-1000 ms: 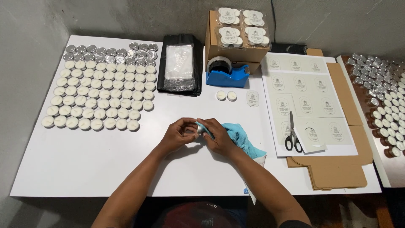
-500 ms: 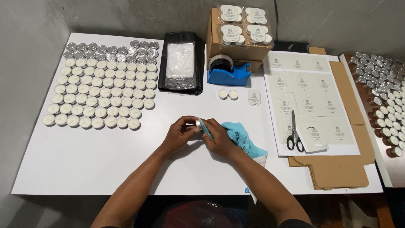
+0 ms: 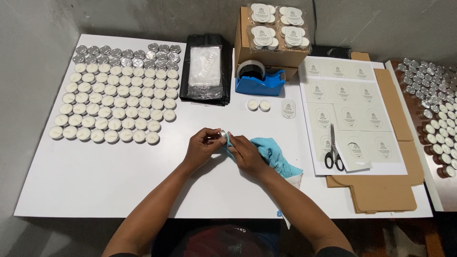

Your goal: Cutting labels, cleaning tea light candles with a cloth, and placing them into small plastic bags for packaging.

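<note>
My left hand point(image 3: 202, 146) pinches a small tea light candle point(image 3: 222, 135) in a silver cup, just above the white table point(image 3: 119, 185). My right hand point(image 3: 247, 153) grips a light blue cloth point(image 3: 275, 157) and presses one corner of it against the candle. The rest of the cloth trails to the right over the table. Both hands meet at the middle of the table, near its front edge.
Rows of white tea lights point(image 3: 114, 107) fill the left of the table. A black bag stack point(image 3: 204, 69), a blue tape dispenser point(image 3: 259, 78), two loose candles point(image 3: 258, 105), a cardboard box of packed candles point(image 3: 273, 33), label sheets point(image 3: 350, 114) with scissors point(image 3: 332, 154), and flat cardboard point(image 3: 381, 190) lie behind and to the right.
Both hands stay in the same spot with the candle and cloth between them; the fingers shift slightly around the candle.
</note>
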